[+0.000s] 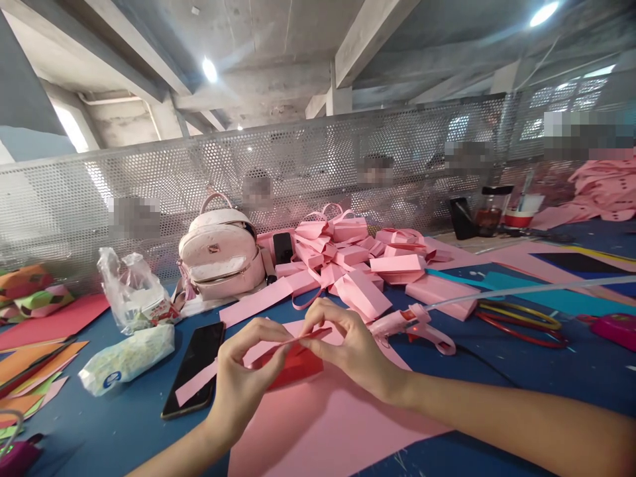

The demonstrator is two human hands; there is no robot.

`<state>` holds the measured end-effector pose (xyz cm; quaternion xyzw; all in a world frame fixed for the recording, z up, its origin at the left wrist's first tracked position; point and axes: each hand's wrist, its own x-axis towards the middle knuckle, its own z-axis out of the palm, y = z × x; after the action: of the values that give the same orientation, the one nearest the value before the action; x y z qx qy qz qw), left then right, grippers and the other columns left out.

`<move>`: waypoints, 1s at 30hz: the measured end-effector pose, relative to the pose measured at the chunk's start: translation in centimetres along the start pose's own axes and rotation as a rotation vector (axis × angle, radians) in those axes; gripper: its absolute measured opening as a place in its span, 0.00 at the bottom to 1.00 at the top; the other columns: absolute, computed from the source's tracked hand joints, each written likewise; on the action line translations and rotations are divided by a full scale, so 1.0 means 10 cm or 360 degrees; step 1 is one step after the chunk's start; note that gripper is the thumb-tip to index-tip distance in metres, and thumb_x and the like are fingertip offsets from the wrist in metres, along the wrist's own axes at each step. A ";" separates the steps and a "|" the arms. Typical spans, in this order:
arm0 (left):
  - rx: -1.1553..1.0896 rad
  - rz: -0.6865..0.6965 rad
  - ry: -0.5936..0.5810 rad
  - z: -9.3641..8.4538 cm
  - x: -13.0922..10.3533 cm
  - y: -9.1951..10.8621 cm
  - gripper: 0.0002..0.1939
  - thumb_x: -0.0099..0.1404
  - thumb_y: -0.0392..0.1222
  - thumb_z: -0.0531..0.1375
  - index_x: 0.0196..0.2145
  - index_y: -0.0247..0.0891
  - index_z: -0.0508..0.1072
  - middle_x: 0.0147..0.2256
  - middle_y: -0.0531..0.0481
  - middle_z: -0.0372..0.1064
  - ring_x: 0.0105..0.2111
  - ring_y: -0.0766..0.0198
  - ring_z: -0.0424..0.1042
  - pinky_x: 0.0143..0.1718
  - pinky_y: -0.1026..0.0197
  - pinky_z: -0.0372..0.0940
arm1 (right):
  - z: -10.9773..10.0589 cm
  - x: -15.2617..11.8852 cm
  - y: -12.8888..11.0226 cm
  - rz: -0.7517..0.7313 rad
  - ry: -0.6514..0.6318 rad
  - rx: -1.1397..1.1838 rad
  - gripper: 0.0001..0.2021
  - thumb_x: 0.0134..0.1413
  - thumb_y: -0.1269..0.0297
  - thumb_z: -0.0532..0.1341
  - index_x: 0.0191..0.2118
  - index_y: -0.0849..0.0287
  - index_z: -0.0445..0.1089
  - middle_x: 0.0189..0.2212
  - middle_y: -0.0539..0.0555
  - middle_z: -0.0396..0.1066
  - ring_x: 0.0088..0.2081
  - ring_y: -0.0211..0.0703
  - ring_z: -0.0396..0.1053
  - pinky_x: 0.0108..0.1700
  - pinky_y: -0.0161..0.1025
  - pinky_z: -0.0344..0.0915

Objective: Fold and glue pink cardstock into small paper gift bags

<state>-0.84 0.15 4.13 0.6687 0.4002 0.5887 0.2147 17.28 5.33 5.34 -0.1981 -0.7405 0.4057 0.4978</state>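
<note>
My left hand (246,371) and my right hand (355,351) meet thumb to finger, pinching the upper edge of a folded red paper piece (298,366). The piece is held over a large pink paper sheet (298,434). A narrow pink paper strip (196,384) pokes out left of my left hand, lying across a black phone (191,371); where its other end goes is hidden. Just right of my right hand lies a pink hot glue gun (415,326) with a glue stick (527,289) in its back. Beyond my hands is a heap of pink folded paper boxes (360,295), some with handles.
A pale pink backpack (221,255) stands behind, with a plastic bag (132,291) and a tissue pack (129,358) at its left. Orange papers (34,361) lie far left. Rolls of tape (521,324) and a jar (491,212) are at right. A perforated metal screen (308,156) closes the back.
</note>
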 end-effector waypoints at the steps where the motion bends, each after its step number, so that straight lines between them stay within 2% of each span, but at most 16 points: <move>1: -0.0007 -0.0009 0.0005 0.00 0.00 0.00 0.05 0.65 0.38 0.64 0.31 0.40 0.78 0.31 0.50 0.75 0.35 0.62 0.74 0.40 0.64 0.67 | 0.00 0.00 0.00 -0.0003 0.0002 0.0001 0.05 0.54 0.70 0.67 0.29 0.55 0.72 0.29 0.48 0.69 0.36 0.42 0.65 0.41 0.39 0.59; 8: -0.0082 -0.0115 0.0023 0.00 0.02 -0.06 0.05 0.64 0.38 0.64 0.31 0.40 0.80 0.31 0.49 0.77 0.35 0.62 0.75 0.38 0.65 0.69 | -0.01 0.02 0.05 -0.0039 0.0014 -0.0013 0.06 0.56 0.69 0.67 0.29 0.55 0.71 0.30 0.48 0.70 0.36 0.41 0.66 0.42 0.39 0.59; 14: -0.0035 -0.0075 0.0027 0.00 0.03 -0.08 0.05 0.63 0.35 0.65 0.30 0.40 0.81 0.31 0.50 0.77 0.34 0.62 0.75 0.37 0.66 0.69 | -0.02 0.02 0.08 -0.0052 -0.0009 -0.0053 0.05 0.55 0.70 0.67 0.30 0.55 0.72 0.31 0.48 0.70 0.38 0.42 0.66 0.44 0.40 0.59; 20: 0.0005 0.0011 0.0053 0.02 0.03 -0.03 0.05 0.63 0.36 0.65 0.28 0.40 0.79 0.29 0.51 0.76 0.33 0.63 0.75 0.37 0.66 0.69 | -0.03 0.02 0.03 -0.0053 -0.0014 -0.0036 0.06 0.55 0.70 0.67 0.29 0.55 0.72 0.30 0.47 0.68 0.36 0.41 0.65 0.42 0.39 0.59; 30: 0.0008 -0.0033 0.0046 0.00 0.01 -0.10 0.04 0.63 0.37 0.66 0.31 0.41 0.81 0.31 0.51 0.77 0.35 0.63 0.75 0.38 0.66 0.69 | -0.04 0.04 0.03 -0.0024 -0.0013 -0.0039 0.06 0.55 0.71 0.68 0.29 0.56 0.72 0.30 0.47 0.69 0.36 0.41 0.65 0.41 0.39 0.59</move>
<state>-1.11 0.76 3.42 0.6565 0.4117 0.5949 0.2135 17.43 6.00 5.42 -0.1970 -0.7489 0.3936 0.4953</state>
